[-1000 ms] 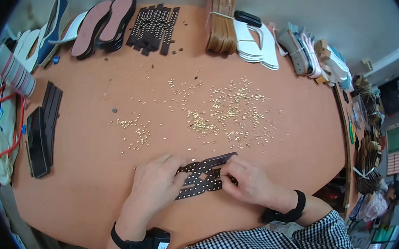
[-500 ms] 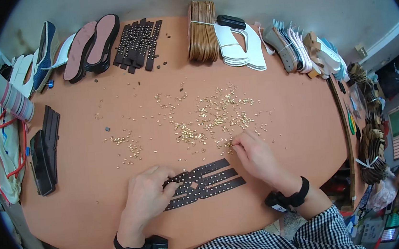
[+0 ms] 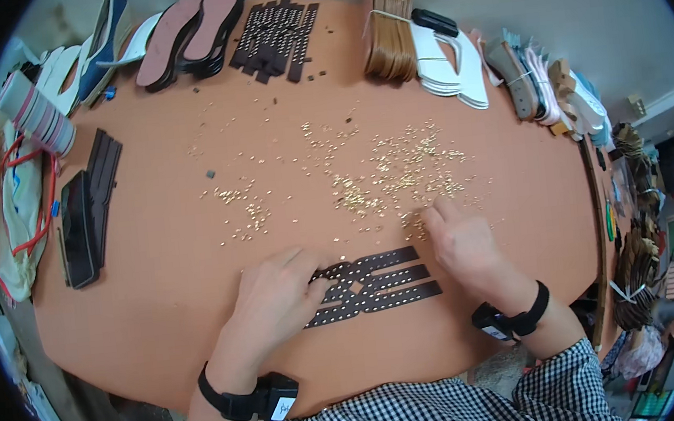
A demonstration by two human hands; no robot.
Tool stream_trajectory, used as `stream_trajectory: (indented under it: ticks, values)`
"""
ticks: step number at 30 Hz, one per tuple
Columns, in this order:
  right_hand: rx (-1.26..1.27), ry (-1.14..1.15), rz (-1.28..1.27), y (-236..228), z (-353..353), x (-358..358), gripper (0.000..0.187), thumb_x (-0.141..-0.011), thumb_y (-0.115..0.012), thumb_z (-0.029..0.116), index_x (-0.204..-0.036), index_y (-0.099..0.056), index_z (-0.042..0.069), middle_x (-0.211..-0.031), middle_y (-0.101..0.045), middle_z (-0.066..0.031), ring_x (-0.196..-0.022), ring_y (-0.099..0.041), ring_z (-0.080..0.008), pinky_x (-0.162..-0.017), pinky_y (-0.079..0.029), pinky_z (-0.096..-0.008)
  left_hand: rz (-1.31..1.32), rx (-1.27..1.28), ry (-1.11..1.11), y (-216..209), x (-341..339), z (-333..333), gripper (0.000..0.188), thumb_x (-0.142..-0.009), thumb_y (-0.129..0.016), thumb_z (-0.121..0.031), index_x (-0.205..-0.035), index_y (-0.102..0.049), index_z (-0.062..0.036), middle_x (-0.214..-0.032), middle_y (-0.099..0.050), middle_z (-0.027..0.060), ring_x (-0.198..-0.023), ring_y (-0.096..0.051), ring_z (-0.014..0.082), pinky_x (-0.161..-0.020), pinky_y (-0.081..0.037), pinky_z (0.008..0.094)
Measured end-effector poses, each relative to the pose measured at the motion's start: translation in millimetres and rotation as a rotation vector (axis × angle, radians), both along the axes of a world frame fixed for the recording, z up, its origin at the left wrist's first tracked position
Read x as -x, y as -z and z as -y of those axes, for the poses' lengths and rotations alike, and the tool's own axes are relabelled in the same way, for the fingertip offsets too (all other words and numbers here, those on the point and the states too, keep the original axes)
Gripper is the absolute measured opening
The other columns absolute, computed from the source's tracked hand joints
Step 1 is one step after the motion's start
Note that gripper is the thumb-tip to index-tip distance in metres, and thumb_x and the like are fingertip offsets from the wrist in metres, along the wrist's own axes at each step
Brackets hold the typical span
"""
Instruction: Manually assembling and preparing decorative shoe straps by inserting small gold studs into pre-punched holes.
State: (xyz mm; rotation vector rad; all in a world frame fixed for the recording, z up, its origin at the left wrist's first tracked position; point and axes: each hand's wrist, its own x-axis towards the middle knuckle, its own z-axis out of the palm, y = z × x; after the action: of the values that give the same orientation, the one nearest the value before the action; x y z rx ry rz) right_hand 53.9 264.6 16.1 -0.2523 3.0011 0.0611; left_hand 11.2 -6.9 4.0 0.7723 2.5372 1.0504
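A dark brown shoe strap piece (image 3: 357,287), cut into several strips and dotted with rows of small metal studs, lies flat on the table in front of me. My left hand (image 3: 280,293) has its fingers closed on the strap piece's left end, hiding that part. Just beyond the strips' right ends, my right hand (image 3: 463,239) reaches into the near edge of the scattered small gold studs (image 3: 358,196). Thumb and forefinger are pinched together there; whatever is between them is too small to make out.
Along the back stand pink-topped soles (image 3: 213,23), a pile of studded dark straps (image 3: 275,34), a tied brown insole bundle (image 3: 389,31) and white cutouts (image 3: 449,66). Dark strips (image 3: 107,184) and a black case (image 3: 78,235) lie left, near a striped cup (image 3: 38,117). Another person (image 3: 643,351) is far right.
The whole view has shifted, so the table's contents appear further up and to the right. Both hands keep nearly the same places, left at the strap piece, right at the studs.
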Motion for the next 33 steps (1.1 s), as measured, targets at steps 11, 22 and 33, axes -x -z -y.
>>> stream_trajectory:
  ticks: [11, 22, 33]
  values:
    - [0.277, 0.138, -0.056, 11, -8, -2, 0.010, -0.088, -0.056, 0.013, -0.094, -0.055, 0.005, -0.092, -0.060, -0.0155, -0.078, -0.063, -0.0381, -0.063, -0.051, -0.0477, -0.034, -0.064, -0.001, -1, 0, -1, 0.016, -0.074, -0.069, -0.010, -0.089, -0.066, -0.0047, -0.081, -0.065, 0.0111, -0.071, -0.063, 0.0283, -0.064, -0.050, 0.0356]
    - [0.559, 0.276, 0.003, 5, -15, -10, 0.010, -0.089, -0.057, 0.009, -0.095, -0.060, 0.002, -0.094, -0.061, -0.0150, -0.090, -0.060, -0.0349, -0.078, -0.049, -0.0423, -0.004, -0.058, -0.005, 1, 2, -2, 0.014, -0.073, -0.068, -0.008, -0.086, -0.065, -0.0034, -0.079, -0.064, 0.0112, -0.071, -0.063, 0.0279, -0.063, -0.050, 0.0354]
    - [0.372, 0.086, 0.029, 2, -12, -3, 0.012, -0.092, -0.050, 0.010, -0.100, -0.054, 0.003, -0.101, -0.056, -0.0176, -0.083, -0.060, -0.0406, -0.072, -0.051, -0.0477, -0.023, -0.074, -0.008, 0, 1, -2, 0.014, -0.073, -0.069, -0.009, -0.085, -0.064, -0.0030, -0.079, -0.064, 0.0110, -0.069, -0.063, 0.0274, -0.062, -0.049, 0.0353]
